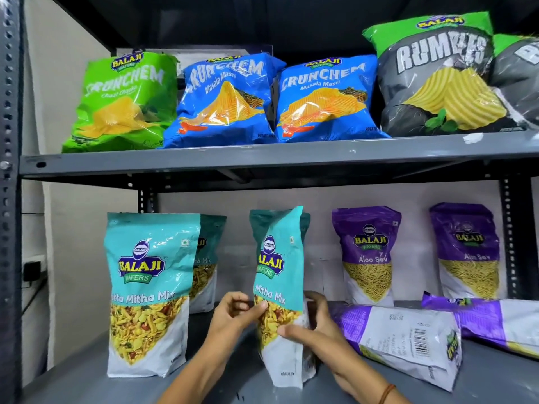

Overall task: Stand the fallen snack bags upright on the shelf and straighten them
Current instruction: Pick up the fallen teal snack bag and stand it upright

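Observation:
A teal Mitha Mix bag (280, 275) stands upright at the middle of the lower shelf (87, 386), turned partly sideways. My left hand (236, 312) pinches its left edge. My right hand (318, 328) wraps around its right side, thumb on the front. Another teal Mitha Mix bag (148, 290) stands upright to the left, with a third (208, 258) behind it. Two purple Aloo Sev bags (367, 252) (466, 249) stand upright at the back right. Two more purple bags lie flat on the shelf: one (405, 342) just right of my right hand, another (495, 322) at the far right.
The upper shelf (262, 158) holds a green Crunchem bag (122, 100), two blue Crunchem bags (224, 100) (326, 97) and grey-green Rumbles bags (443, 74), all leaning back. A perforated metal post (10, 170) runs down the left. A black plug (32, 271) sits on the wall at left.

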A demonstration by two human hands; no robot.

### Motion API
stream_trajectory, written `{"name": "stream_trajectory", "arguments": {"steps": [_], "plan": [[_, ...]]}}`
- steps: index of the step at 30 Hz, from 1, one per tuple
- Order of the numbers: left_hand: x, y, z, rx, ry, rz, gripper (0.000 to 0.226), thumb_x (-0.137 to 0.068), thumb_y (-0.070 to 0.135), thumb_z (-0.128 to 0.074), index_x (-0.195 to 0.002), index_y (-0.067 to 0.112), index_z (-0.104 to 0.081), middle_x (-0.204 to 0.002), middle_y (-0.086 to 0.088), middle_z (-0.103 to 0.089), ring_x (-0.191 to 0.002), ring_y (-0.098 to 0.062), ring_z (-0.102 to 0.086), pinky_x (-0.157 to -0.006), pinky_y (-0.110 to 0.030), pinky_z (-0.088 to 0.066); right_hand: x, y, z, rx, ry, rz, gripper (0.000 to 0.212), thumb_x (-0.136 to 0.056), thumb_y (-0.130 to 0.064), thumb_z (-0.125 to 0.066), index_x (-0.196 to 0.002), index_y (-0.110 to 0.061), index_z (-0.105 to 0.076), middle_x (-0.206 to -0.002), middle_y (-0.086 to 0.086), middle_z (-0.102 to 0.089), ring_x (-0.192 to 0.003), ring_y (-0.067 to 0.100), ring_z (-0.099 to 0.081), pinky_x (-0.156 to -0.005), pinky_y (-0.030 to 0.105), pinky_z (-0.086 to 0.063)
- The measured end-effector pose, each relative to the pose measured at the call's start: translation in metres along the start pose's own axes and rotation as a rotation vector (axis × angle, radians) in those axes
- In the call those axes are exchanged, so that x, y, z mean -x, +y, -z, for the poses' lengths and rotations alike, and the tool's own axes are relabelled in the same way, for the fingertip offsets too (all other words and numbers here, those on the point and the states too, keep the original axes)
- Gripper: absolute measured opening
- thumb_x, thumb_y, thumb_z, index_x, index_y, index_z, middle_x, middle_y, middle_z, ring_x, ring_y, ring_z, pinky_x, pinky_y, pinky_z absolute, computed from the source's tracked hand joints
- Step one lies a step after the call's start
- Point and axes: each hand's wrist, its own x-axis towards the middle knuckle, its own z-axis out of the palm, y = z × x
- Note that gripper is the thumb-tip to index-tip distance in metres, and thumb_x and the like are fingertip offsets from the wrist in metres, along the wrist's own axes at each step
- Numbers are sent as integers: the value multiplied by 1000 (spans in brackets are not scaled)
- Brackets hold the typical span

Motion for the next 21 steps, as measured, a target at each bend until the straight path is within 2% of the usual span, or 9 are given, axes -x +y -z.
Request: {"name": "stream_trajectory", "arguments": {"steps": [2, 3, 6, 8, 10, 15, 18, 19, 21], "plan": [[-3, 1, 1, 14, -64, 69, 47, -76, 5, -78, -117, 8, -54, -109, -9, -62, -93, -15, -60, -63, -16, -50, -4, 5, 11, -116, -5, -47, 73, -59, -19, -84, -122, -22, -46, -117, 4, -70, -106, 16, -68, -87, 26, -56], [-4, 0, 2, 4, -115, 101, 57, -75, 8, -80, -124, 11, -51, -119, -8, -61, -102, -14, -60, -68, -18, -50, -5, 8, 16, -150, 22, -56, 61, -63, -15, -78, -118, -19, -52, -116, 7, -72, -106, 18, -68, -90, 29, -55], [-9, -7, 5, -15, -227, 162, 89, -51, 25, -93, -129, 15, -50, -127, -7, -61, -110, -15, -63, -76, -20, -54, -4, 13, 20, -118, 104, -50, 34, -80, -11, -72, -109, -28, -64, -118, 3, -72, -110, 16, -66, -101, 35, -50], [-13, -11, 6, -21, -241, 168, 106, -38, 32, -98, -131, 15, -51, -127, -8, -64, -116, -21, -63, -94, -31, -53, 2, 12, 17, -55, 82, -39, 41, -78, -20, -78, -112, -32, -59, -114, -5, -71, -108, 10, -65, -93, 28, -53], [-17, -16, 6, -27, -246, 156, 107, -35, 32, -99, -130, 13, -54, -123, -8, -68, -114, -23, -66, -103, -40, -48, 4, 10, 17, 3, 57, -36, 50, -75, -21, -82, -114, -33, -53, -114, -11, -67, -106, 5, -63, -83, 21, -52], [-13, -18, 6, -36, -231, 98, 100, -26, 34, -100, -116, 10, -62, -102, -5, -79, -100, -21, -74, -91, -36, -56, -3, 10, 26, -37, -50, -75, 47, -80, -10, -76, -115, -33, -53, -128, -1, -60, -117, 15, -59, -94, 24, -49], [-5, -16, 7, -48, -239, 36, 94, -21, 37, -98, -106, 13, -66, -93, 0, -80, -85, -11, -76, -68, -20, -58, -5, 9, 25, -69, -101, -85, 44, -84, -8, -72, -114, -34, -52, -125, -6, -60, -113, 7, -60, -82, 15, -52], [-3, -14, 8, -57, -244, 32, 94, -21, 37, -98, -106, 13, -66, -93, 0, -80, -84, -10, -76, -66, -18, -58, -4, 8, 24, -79, -115, -84, 44, -84, -8, -72, -114, -33, -52, -125, -7, -60, -112, 6, -60, -81, 15, -52], [0, -11, 8, -79, -226, 52, 101, -22, 41, -98, -113, 13, -65, -101, -3, -79, -91, -12, -75, -76, -23, -58, -5, 10, 23, -80, -131, -93, 48, -82, -9, -74, -117, -32, -51, -130, -2, -60, -115, 9, -60, -87, 18, -52]]}}
